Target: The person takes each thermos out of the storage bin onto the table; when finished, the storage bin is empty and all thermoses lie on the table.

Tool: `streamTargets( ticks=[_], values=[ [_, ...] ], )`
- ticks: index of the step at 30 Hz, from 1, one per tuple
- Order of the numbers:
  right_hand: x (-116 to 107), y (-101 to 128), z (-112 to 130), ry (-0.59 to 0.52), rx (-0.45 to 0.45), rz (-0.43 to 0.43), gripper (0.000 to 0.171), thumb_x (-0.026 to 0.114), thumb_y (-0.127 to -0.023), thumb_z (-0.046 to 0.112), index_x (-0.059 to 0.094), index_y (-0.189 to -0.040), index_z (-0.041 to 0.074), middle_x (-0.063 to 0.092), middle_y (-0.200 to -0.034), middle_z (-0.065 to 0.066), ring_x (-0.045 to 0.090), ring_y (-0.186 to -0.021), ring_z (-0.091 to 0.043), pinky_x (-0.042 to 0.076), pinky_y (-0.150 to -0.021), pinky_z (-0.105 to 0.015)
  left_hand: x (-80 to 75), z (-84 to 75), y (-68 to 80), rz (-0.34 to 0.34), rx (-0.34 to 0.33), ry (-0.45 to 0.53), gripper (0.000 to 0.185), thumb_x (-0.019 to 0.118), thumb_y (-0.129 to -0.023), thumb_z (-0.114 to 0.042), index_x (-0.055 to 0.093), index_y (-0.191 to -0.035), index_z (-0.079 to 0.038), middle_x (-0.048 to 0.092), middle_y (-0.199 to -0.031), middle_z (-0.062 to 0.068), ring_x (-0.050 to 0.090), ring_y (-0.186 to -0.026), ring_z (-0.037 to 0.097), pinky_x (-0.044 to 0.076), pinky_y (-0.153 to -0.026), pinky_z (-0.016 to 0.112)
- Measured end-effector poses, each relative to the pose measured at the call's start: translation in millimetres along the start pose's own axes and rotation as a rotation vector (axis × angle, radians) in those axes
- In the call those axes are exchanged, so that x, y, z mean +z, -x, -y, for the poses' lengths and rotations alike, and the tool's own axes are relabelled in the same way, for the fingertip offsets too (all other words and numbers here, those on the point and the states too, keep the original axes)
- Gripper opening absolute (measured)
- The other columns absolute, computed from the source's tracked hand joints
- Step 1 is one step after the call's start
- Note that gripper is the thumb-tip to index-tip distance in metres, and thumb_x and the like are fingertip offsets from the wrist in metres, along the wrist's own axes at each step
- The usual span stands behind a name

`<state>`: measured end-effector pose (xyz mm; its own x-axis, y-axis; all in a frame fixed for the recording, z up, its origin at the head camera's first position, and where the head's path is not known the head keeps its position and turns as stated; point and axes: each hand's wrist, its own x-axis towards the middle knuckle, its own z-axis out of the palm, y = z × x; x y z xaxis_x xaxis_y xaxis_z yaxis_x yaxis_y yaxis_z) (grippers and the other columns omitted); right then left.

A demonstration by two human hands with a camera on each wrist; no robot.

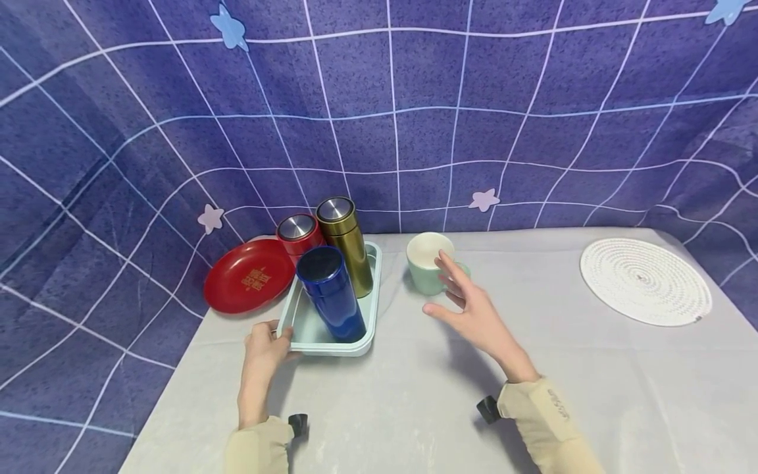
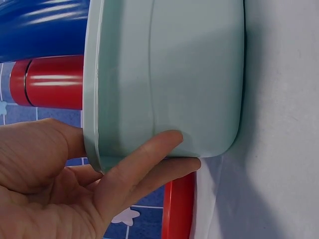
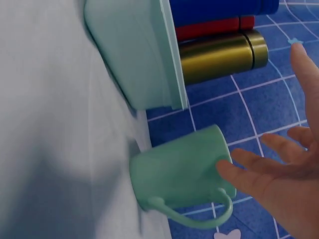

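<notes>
A pale green tray sits on a surface covered with a light grey cloth, toward its left side. The person's left hand grips the tray's near left corner: in the left wrist view the fingers lie along the tray's outer wall and the thumb is hooked over the rim, so the hand is closed on the tray.

Three metal flasks stand upright inside the tray. A blue flask is nearest the person, a gold flask is behind it, and a red flask is at the back left. The three stand close together; whether they touch cannot be told.

Just to the right of the tray stands a pale green mug with a white inside. The person's right hand is spread wide, fingers straight and apart, holding nothing. Its fingertips are at the mug's rim; in the right wrist view they look to be touching or almost touching its side, close to the handle.

A red plate with gold lettering lies left of the tray, at the surface's back left edge. A round white woven mat lies well apart, on the far right. A dark blue cloth with a white grid and pale stars hangs behind.
</notes>
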<state>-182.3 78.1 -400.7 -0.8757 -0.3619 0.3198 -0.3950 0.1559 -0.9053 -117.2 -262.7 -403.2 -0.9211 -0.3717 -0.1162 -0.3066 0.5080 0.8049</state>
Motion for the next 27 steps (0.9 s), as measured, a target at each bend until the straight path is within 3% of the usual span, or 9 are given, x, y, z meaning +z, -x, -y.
streamTargets(
  ticks=[27],
  values=[
    [45,-19,13,-0.021,0.008,0.138,0.099,0.077,-0.084,0.022,0.011,-0.158,0.022,0.032,-0.157,-0.007,0.038,-0.139,-0.034,0.033,-0.111,-0.048,1.9,-1.4,1.6,-0.037,0.020,-0.056,0.035,0.050,-0.093,-0.001,0.054,-0.119,0.022,0.067,-0.088,0.035,0.072,-0.073,0.036,0.058,-0.067,0.040]
  ],
)
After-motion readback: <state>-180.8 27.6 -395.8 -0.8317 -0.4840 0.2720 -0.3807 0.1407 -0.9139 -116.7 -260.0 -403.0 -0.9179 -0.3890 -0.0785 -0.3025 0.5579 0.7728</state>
